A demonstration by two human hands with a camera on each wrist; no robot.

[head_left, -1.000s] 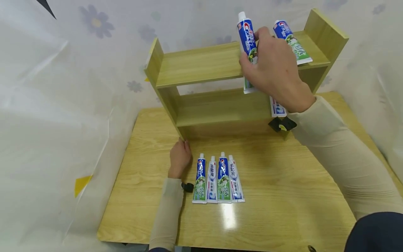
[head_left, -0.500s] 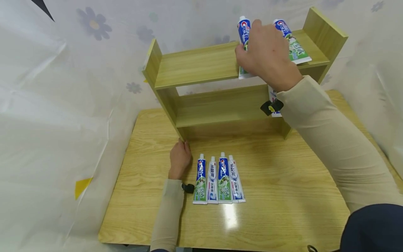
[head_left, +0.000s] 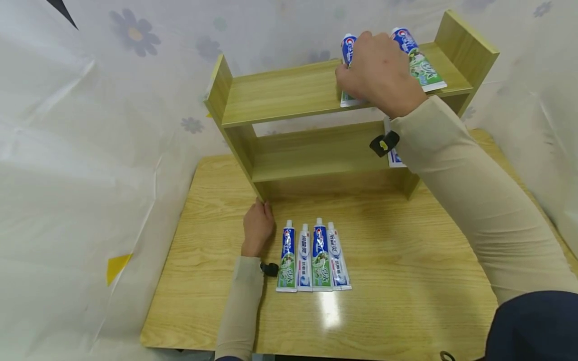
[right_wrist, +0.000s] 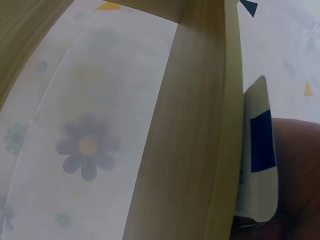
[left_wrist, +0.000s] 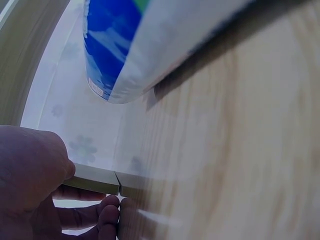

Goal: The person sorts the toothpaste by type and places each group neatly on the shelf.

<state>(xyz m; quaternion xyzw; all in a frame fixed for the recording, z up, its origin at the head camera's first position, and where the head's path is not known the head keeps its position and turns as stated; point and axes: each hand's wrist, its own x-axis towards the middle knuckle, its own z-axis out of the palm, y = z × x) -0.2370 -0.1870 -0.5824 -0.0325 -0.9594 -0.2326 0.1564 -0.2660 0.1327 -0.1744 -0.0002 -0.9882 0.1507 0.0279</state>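
On the top board of a wooden shelf rack [head_left: 284,93], my right hand [head_left: 381,72] holds a blue and green Crest toothpaste tube [head_left: 347,50], its flat end at the board's front edge. The right wrist view shows this tube's end [right_wrist: 260,150] beside the board, with part of the hand behind it. Another Crest tube [head_left: 422,65] lies tilted just right of that hand. My left hand [head_left: 258,225] pinches the foot of the rack's left side panel; in the left wrist view its thumb and fingers [left_wrist: 107,215] close round the panel's edge.
Several toothpaste tubes lie side by side on the table, among them a Crest tube [head_left: 286,260] and a white tube [head_left: 304,260]. A white tube [head_left: 394,156] on the rack's lower board is partly hidden by the right wrist. Flowered sheeting [head_left: 135,175] hangs around the table.
My right hand has lowered the Crest tube onto the top board, bringing it back from in front of the edge. The left hand keeps its place at the rack's foot.
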